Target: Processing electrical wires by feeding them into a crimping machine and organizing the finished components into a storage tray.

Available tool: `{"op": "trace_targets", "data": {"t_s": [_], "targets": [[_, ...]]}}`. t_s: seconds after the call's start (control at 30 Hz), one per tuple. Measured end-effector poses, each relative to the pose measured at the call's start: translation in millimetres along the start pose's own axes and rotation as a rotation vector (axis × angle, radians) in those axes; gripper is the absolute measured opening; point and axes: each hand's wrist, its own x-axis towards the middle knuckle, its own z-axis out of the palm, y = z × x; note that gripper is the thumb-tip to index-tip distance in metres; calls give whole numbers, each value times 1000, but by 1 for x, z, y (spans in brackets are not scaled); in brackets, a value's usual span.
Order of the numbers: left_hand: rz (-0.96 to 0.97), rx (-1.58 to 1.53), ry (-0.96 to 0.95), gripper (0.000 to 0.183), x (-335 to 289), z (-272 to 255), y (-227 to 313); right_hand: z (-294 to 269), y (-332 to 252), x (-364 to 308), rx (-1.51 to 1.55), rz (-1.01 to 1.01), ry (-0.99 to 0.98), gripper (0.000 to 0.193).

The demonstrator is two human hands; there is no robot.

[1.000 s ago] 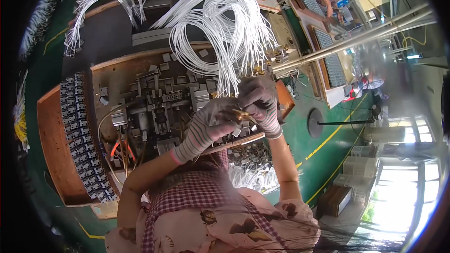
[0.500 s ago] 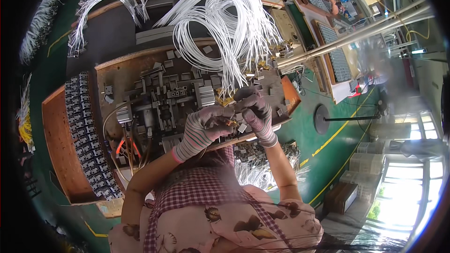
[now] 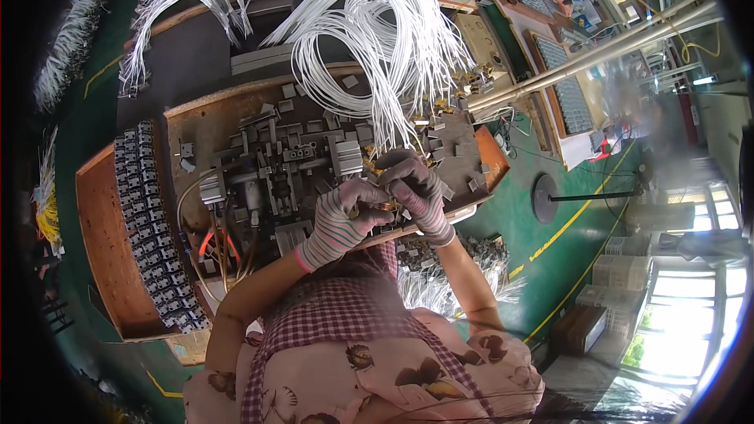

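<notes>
Both hands wear striped, grey-palmed gloves and meet over the near edge of the workbench. My left hand is closed, with several small brass-coloured metal parts showing at its fingertips. Against those fingertips my right hand is pinched; what its fingers hold is too small to make out. Just beyond the right hand, the ends of a big looped bundle of white wires hang down, with brass terminals on them. A metal fixture of blocks and rails stands left of the hands.
Small grey metal pieces lie scattered over the wooden tray. Stacked rows of connector-like blocks line its left side, by an orange-handled tool. More white wires hang below the bench. A fan-like stand is at right.
My right hand has come left and slightly down, closing up against the left hand's fingertips. The left hand stays nearly in place, and the whole view has shifted slightly.
</notes>
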Motion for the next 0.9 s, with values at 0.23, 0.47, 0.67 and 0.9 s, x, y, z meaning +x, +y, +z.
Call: {"op": "trace_targets", "data": {"t_s": [0.23, 0.47, 0.67, 0.9], "targets": [[-33, 80, -57, 31, -6, 0, 0, 2, 8, -10, -49, 42, 46, 40], [-16, 8, -85, 33, -13, -1, 8, -9, 2, 23, 52, 165, 264, 42], [117, 22, -244, 47, -5, 6, 6, -36, 0, 105, -62, 233, 86, 58], [166, 354, -245, 56, 56, -37, 13, -45, -2, 182, -710, -25, 21, 38]]}}
